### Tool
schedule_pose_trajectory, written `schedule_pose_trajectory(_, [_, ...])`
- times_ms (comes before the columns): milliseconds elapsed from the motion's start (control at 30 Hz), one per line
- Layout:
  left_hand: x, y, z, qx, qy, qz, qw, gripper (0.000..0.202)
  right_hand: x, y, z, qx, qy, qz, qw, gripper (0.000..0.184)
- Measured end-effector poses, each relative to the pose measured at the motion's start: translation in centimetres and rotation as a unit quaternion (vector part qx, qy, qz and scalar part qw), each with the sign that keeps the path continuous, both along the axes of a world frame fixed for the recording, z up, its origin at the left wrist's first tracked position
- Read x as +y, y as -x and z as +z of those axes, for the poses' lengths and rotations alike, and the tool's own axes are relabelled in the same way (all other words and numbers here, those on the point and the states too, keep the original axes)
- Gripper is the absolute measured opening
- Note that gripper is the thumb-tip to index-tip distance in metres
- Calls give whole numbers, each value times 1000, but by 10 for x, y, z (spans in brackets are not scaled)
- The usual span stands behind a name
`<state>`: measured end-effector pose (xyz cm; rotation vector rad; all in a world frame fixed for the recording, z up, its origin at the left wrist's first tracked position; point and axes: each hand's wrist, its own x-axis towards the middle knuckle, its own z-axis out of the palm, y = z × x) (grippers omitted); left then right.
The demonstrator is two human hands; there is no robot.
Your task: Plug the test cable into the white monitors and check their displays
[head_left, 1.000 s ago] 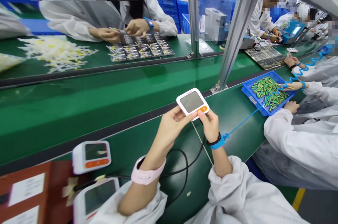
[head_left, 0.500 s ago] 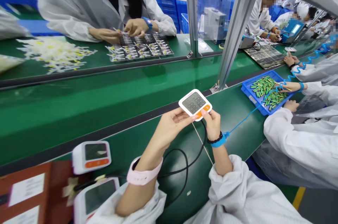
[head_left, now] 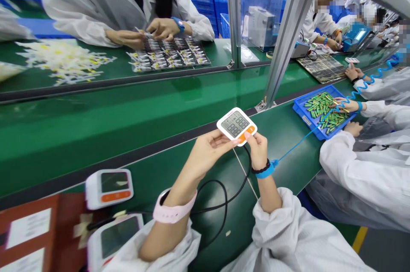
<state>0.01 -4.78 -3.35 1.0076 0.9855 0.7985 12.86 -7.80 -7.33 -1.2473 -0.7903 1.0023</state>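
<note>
Between both hands I hold a white digital display device (head_left: 236, 126) with orange buttons, tilted above the green bench. Its LCD shows dark digit segments. My left hand (head_left: 209, 152) grips its near left edge, thumb by the orange strip. My right hand (head_left: 258, 150) grips the near right corner, with the thumb at the orange buttons. A black cable (head_left: 246, 165) runs down from beneath the device and loops on the bench. To my left lies a similar white device (head_left: 110, 188) with a blank screen. Another one (head_left: 117, 238) is partly hidden by my left sleeve.
A red-brown box (head_left: 30, 225) with white labels sits at the left. Right of my hands, a co-worker's hand reaches into a blue tray (head_left: 304, 120) of green batteries (head_left: 325, 109). A metal post (head_left: 290, 35) rises from the bench. Across the belt (head_left: 128, 114), another person handles small parts.
More segments and symbols show on the held device's display, and they look darker. My hands keep nearly the same place. The co-worker's hand over the battery tray has shifted slightly left.
</note>
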Motion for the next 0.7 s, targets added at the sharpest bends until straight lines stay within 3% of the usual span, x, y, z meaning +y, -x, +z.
schedule_pose_trajectory(700, [0, 2, 0, 10, 3, -2, 1000, 65, 1, -2, -4, -3, -4, 5, 1000, 36])
